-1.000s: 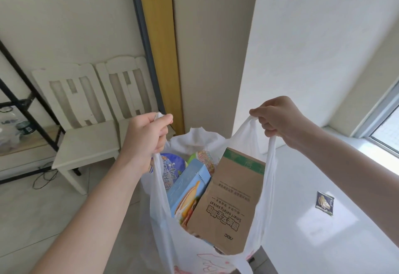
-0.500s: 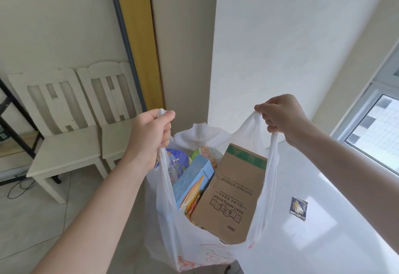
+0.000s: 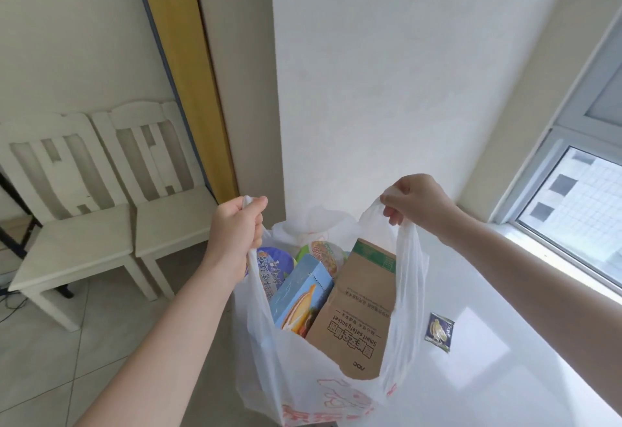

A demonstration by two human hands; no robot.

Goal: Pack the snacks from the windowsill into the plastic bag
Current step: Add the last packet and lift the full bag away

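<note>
Bag [image 3: 303,376] hangs open between both hands. The left hand [image 3: 235,228] is clenched round the left handle and the right hand [image 3: 417,201] pinches the right handle in curled fingers, so neither hand is free. Inside, packed close: a brown box [image 3: 360,308] against the right wall, a blue box [image 3: 299,295] leaning beside it, and two round cups [image 3: 272,265] behind. One item is outside: a small dark sachet [image 3: 439,331] lying flat on the white sill [image 3: 505,376], just right of the bag's right wall and below the right forearm. Its long axis runs roughly away from the person, slightly skewed. It lies down and toward the body from the right hand's grip and well apart from the left hand, with the whole bag between them. Judgement: the right hand is the nearer, and would have to let go of its handle to reach it (the left hand alone then carries the bag, and the mouth is likely to sag shut on the right side). Whether other snacks lie on the sill outside the frame cannot be told.
</note>
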